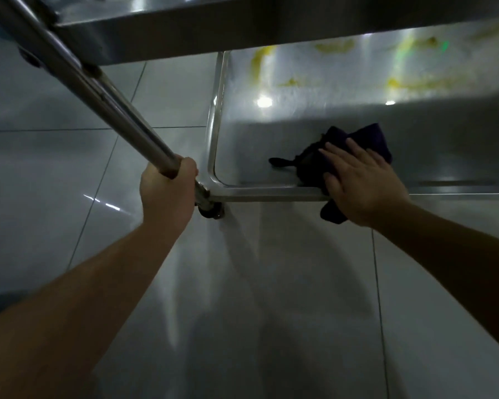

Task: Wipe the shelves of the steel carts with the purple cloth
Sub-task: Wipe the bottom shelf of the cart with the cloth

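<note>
The bottom shelf of a steel cart fills the upper right, with yellow smears across its far, lit part. A dark purple cloth lies bunched at the shelf's near edge, and one corner hangs over the rim. My right hand rests flat on the cloth with its fingers spread, pressing it onto the shelf. My left hand is wrapped around the cart's upright steel post just above the shelf's near left corner.
An upper shelf overhangs the top of the view. A caster wheel sits under the near left corner. Glossy pale floor tiles spread to the left and below.
</note>
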### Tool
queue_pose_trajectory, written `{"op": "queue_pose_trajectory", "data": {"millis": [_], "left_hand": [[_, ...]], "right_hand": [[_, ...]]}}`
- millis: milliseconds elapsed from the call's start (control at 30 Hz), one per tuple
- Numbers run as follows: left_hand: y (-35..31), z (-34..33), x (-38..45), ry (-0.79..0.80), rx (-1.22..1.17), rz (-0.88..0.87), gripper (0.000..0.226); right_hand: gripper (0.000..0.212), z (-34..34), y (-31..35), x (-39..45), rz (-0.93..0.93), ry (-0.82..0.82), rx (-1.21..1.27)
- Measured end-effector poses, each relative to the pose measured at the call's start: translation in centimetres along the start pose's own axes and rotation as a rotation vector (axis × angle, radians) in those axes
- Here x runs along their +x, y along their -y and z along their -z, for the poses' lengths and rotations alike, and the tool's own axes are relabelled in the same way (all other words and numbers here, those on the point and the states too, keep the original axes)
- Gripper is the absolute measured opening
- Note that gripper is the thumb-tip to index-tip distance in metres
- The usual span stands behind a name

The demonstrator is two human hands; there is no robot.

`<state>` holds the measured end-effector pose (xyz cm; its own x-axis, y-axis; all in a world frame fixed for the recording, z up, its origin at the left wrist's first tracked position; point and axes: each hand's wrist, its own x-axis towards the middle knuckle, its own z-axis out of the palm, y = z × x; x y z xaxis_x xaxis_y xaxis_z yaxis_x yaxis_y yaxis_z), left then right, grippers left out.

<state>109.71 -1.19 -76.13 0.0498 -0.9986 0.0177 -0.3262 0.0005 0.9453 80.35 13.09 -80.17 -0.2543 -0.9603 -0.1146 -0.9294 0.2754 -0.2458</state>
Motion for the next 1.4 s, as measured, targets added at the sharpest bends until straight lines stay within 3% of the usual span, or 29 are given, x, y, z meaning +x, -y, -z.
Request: {"op": "queue_pose_trajectory", "data": {"millis": [100, 167, 233, 333, 500, 667, 933, 1000, 1100, 1167, 1267, 1400], "left_hand": [[2.4, 0.7, -1.7, 0.091, 0.376, 0.013, 0.032], [3.8, 1.0, -3.1, 0.296, 0.644, 0.264, 0.054], [4.2, 0.6, -4.9, 0.581, 0.862, 0.407, 0.04], [2.8, -1.8, -7.1, 0.728, 0.86, 0.25, 0.01], [-2.4, -6.9, -8.8, 0.775, 0.8, -0.026, 0.009], [-5.1, -10.4, -10.2, 0.762, 0.734, -0.34, 0.016], [-5.8, -17.9, -10.4, 0.719, 0.864, -0.851, 0.023], [-5.6, -20.2, -11.0, 0.72, 0.919, -0.846, 0.032], [-5.6, -23.3, -12.5, 0.601, 0.864, -0.637, 0.042], [-5.9, -24.8, -13.1, 0.519, 0.834, -0.526, 0.044], [-6.3, -26.0, -13.3, 0.466, 0.86, -0.533, 0.047], [-6.8, -27.8, -14.6, 0.464, 0.851, -0.548, 0.049]], "right_hand": [[0.062, 0.7, -1.6, -0.3, 0.018, 0.049, -0.003], [0.061, 1.0, -2.0, -0.1, 0.042, 0.092, -0.014], [0.062, 1.1, -2.3, 0.2, 0.062, 0.142, -0.039], [0.062, 1.3, -2.5, 0.7, 0.075, 0.193, -0.048], [0.061, 1.5, -3.3, 0.6, 0.11, 0.217, -0.016], [0.066, 2.7, -10.3, -2.8, 0.087, 0.111, -0.029], [0.067, 5.7, -24.5, -8.6, -0.4, -0.087, 0.004], [0.069, 5.9, -24.8, -8.4, -0.498, -0.085, 0.01], [0.065, 4.9, -21.6, -7.1, -0.531, -0.093, 0.028], [0.065, 3.9, -18.0, -6.3, -0.375, -0.062, 0.032], [0.065, 2.7, -14.3, -5.4, -0.113, -0.021, -0.008], [0.064, 3.1, -16.6, -6.1, -0.006, -0.015, -0.015]]}}
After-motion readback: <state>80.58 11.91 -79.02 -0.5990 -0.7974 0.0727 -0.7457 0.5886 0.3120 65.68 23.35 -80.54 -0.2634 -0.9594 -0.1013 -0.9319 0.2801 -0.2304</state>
